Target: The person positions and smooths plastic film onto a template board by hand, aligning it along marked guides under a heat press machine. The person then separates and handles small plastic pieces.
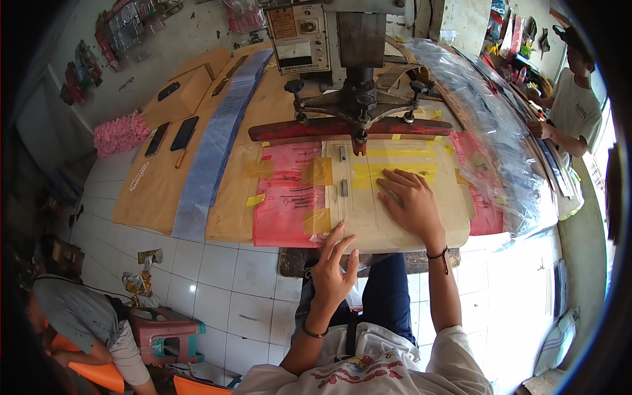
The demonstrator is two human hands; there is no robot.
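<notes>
My right hand [411,205] lies flat with spread fingers on a beige sheet [378,227] that carries strips of yellow tape [395,172]. At the sheet's near left edge is my left hand [334,268], fingers apart and holding nothing; its fingertips reach the edge, though I cannot tell how firmly they touch. Two small metal pieces [344,188] sit along the sheet's left side. Red film [283,197] shows on the left, fixed with brownish tape [317,222]. Just beyond my hands hangs a press head with a long red bar [283,131].
A control box [299,39] hangs by the press. Blue film [217,151], phones [184,133] and a cardboard box [176,99] occupy the left. Clear plastic sheets [487,118] cover the right, beside a standing person [573,108]. Another person [85,316] sits lower left near a stool [168,336].
</notes>
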